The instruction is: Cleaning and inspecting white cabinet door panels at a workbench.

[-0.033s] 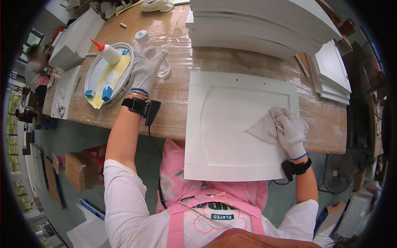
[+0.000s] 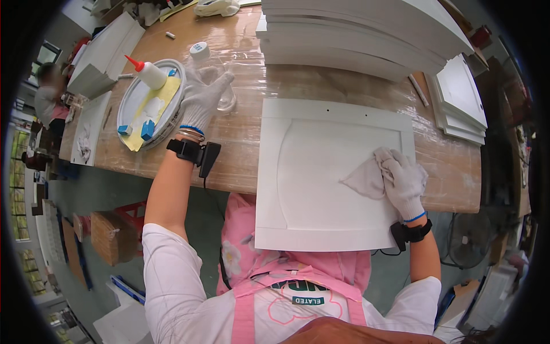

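though half-hidden, bottle (image 2: 227, 100) behind left hand (image 2: 201, 93)

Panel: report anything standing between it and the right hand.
Only the cloth does: it is bunched in the right hand, with a loose corner spread toward the middle of the panel. Nothing else visible is in the way.

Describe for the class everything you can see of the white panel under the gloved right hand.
The white panel is a broad, flat, four-sided board, smooth and painted or laminated in look; its material is uncertain. A border frames an inner field whose left line bows outward. Two small dark holes sit near the far edge. It lies flat on the table, jutting past the near edge. The gloved right hand holds a greyish cloth against its right part.
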### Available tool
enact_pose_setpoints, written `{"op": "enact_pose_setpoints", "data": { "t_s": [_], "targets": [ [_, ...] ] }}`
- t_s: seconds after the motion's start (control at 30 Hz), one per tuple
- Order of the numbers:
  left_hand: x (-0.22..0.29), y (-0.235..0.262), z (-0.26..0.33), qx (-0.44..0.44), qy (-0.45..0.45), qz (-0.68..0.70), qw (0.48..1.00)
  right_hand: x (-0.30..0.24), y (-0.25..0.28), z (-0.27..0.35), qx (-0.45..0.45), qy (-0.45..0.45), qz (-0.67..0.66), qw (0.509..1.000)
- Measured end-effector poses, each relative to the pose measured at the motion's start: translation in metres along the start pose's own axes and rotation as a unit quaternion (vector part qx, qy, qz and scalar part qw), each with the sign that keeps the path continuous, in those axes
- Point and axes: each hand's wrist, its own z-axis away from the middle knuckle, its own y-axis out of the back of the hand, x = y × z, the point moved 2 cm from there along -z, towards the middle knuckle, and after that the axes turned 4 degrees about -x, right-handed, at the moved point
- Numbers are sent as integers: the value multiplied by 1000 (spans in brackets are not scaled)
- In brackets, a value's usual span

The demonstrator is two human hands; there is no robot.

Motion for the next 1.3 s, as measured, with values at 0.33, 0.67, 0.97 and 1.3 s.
{"op": "enact_pose_setpoints", "data": {
  "t_s": [0.33,0.67,0.97,1.3],
  "targets": [
    [50,-8,108,-187,-227,-571,766,13,3,2,13,-44,-152,987],
    [65,-27,102,-118,-327,-582,735,24,2,10,3,-123,-321,939],
    [70,-28,100,-152,-274,-637,704,25,5,10,7,-117,-304,946],
    [85,-76,71,-166,-287,-619,712,21,3,7,23,-99,-386,917]
  ]
}}
